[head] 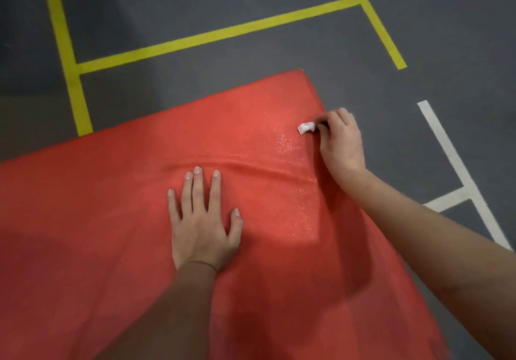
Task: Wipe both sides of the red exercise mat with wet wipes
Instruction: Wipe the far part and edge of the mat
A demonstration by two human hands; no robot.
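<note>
From my head camera, the flat red foam exercise mat (111,206) fills the lower left and middle of the frame. Its far corner points to the upper centre. Its far edge slopes down to the left border, and its right edge runs down toward the lower right.

My left hand (202,225) lies flat on the middle of the mat, palm down, fingers straight and spread. The fingertips sit just short of a shallow crease that crosses the surface.

My right hand (342,141) straddles the mat's right edge at centre right, its fingers curled and pinching a small crumpled white wet wipe (306,127). The wipe touches the mat just inside that edge. A wet sheen shows along the edge below the wipe.

Bare dark grey floor (195,2) lies beyond the far and right edges. It is crossed by yellow tape lines (217,34) across the top and white tape lines (446,153) at right.
</note>
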